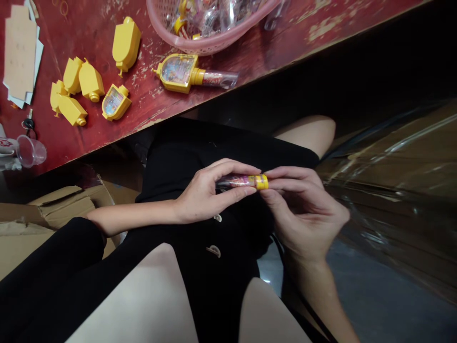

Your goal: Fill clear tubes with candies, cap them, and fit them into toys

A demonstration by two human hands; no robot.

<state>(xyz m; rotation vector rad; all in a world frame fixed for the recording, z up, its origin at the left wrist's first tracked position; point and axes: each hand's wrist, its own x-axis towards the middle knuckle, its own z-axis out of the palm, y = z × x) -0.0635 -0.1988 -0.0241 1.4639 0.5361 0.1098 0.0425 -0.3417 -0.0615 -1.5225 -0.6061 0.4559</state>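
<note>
- Black clothing [221, 295] covers the worker's lap, nearest the camera, beneath two bare hands joined over one small piece.
- Left hand [205, 195], thumb below and fingers above, pinches a slim clear tube [240, 181] along its length; the right hand [307, 214] has fingertips and thumb closed on its yellow cap [262, 181].
- Fingertip holds leave little margin: a slick plastic wall could slide out and drop the tube past the lap, while an uneven push or twist could seat the cap crooked or work it loose.
- Too hard a squeeze could dent the tube, if its wall is as thin as it appears.
- Clear and shiny, with pink and purple print, the tube lies nearly level above the lap, off the table [93, 28]; its far end is hidden by the left hand.
- On the red, paint-worn tabletop, a yellow toy [193, 76] with a tube attached rests just beside a pink basket [210, 46], near enough the edge that a stray sleeve could knock it.
</note>
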